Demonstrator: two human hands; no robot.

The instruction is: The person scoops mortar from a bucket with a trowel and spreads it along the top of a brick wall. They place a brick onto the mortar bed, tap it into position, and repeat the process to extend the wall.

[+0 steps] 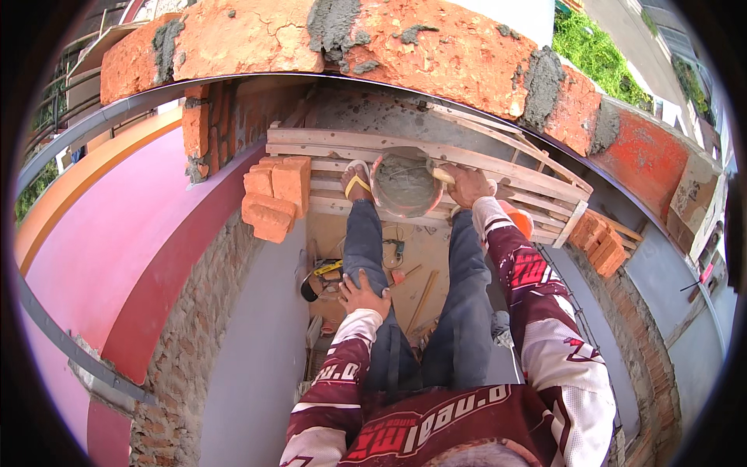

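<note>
My right hand (pixel 469 187) is closed round the pale wooden handle of a trowel (pixel 444 176), at the right rim of a round bucket (pixel 408 213). Wet grey mortar (pixel 405 183) fills the bucket, and the trowel's blade is mostly hidden there. The bucket stands on a wooden slat platform (pixel 342 140), between my feet. My left hand (pixel 363 296) lies on my left leg near the knee, fingers spread, holding nothing. A sandal with a yellow strap (pixel 357 184) is on my left foot, beside the bucket.
Orange bricks (pixel 272 194) are piled at the platform's left end, more bricks (pixel 599 243) at its right. Ahead runs a brick course (pixel 264 39) with grey mortar joints. Far below lies a floor (pixel 327 233) with a yellow tool (pixel 328 268). An orange object (pixel 518 219) sits by my right wrist.
</note>
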